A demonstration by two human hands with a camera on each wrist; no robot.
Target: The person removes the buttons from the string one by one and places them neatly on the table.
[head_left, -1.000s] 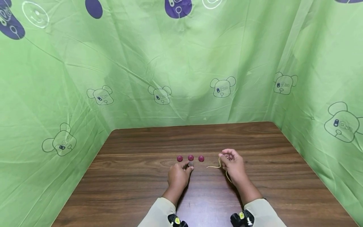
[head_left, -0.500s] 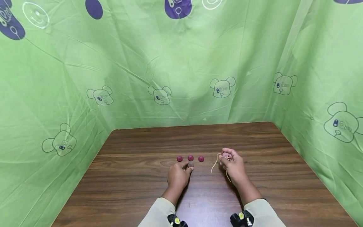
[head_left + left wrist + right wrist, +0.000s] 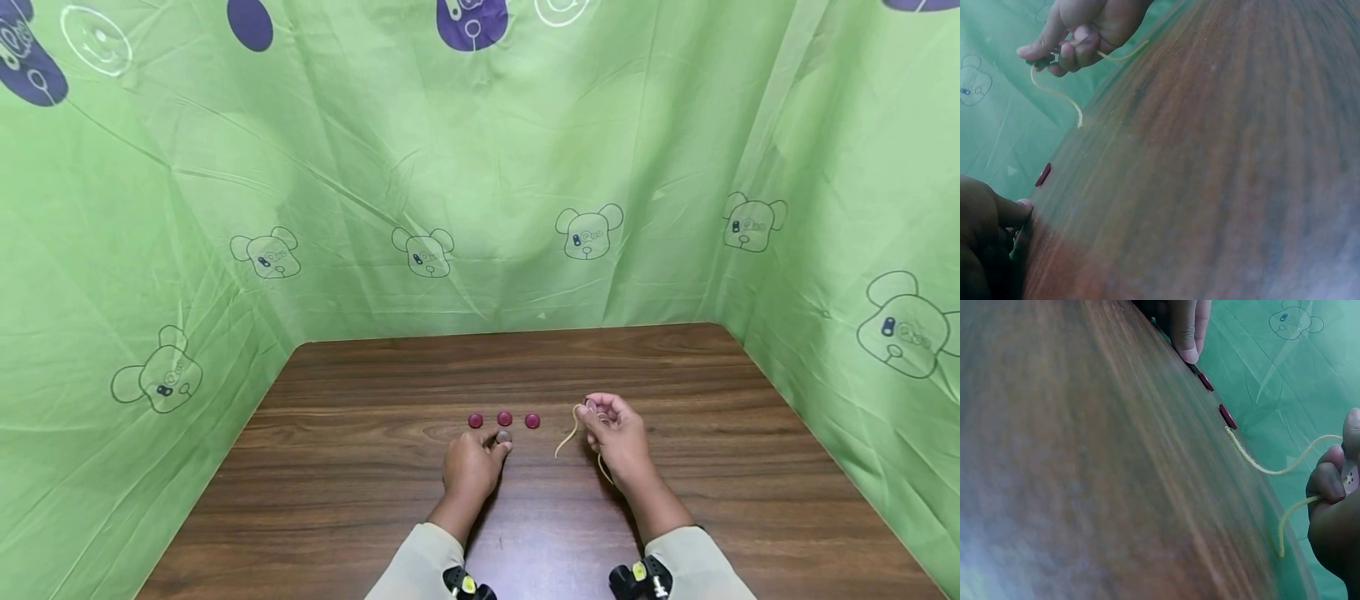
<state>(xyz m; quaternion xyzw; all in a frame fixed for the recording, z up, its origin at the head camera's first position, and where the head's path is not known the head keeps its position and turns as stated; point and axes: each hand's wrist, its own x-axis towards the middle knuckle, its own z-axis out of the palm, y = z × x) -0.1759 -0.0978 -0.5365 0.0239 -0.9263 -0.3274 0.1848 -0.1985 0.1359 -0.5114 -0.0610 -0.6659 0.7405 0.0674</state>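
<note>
My left hand [image 3: 472, 465] rests low on the table, thumb and forefinger on either side of a small grey-brown button [image 3: 505, 436]. Three dark red buttons, left [image 3: 476, 421], middle [image 3: 505, 418] and right [image 3: 532, 421], lie in a row just beyond it. Above the table to the right, my right hand [image 3: 621, 437] pinches a thin yellow cord [image 3: 567, 432]; one end hangs free to the left, another stretch below the palm. A pale pinkish button with holes [image 3: 1350, 477] shows between the curled fingers. In the left wrist view, a dark piece [image 3: 1041, 62] sits at the fingertips, partly hidden.
The brown wood-grain table [image 3: 360, 375] reaches back to a green printed cloth [image 3: 495, 283] that hangs behind and at both sides. Black wrist cameras, left [image 3: 468, 583] and right [image 3: 641, 577], sit at the pale sleeves.
The cord's free end has swung from pointing left to hanging down. The right fingers have shifted around the button they hold. The left hand has stayed in place.
</note>
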